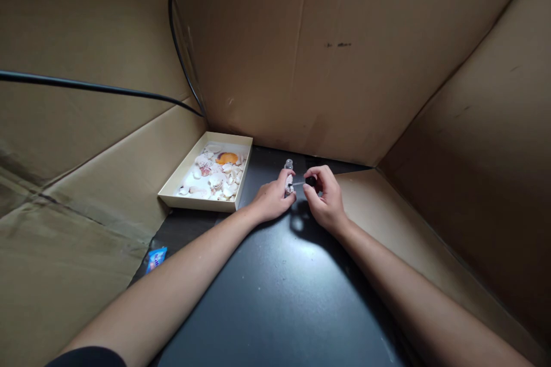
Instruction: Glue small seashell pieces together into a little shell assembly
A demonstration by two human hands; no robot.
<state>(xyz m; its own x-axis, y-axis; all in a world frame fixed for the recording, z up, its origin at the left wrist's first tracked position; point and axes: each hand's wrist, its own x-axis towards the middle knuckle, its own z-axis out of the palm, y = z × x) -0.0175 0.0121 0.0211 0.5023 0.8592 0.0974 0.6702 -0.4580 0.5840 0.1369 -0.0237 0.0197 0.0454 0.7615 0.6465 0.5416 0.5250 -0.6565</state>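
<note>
My left hand (274, 198) is closed around a small clear-necked bottle (289, 164) whose body has a whitish, textured covering. The bottle stands tilted little, its neck pointing away from me. Pinched in my right hand (326, 198) is a thin applicator with a black cap (310, 182), like a small brush. Its pale stem runs left to the lower side of the bottle, where a dark tip meets or nearly meets the covering; I cannot tell which. Both hands are over the dark table, close together.
A shallow cream box (198, 204) with white shells and one orange shell (227, 158) stands left of my hands. A blue packet (155, 258) lies beyond my left forearm. Cardboard walls (275, 57) enclose the dark table (267, 298); a black cable (99, 87) hangs at left.
</note>
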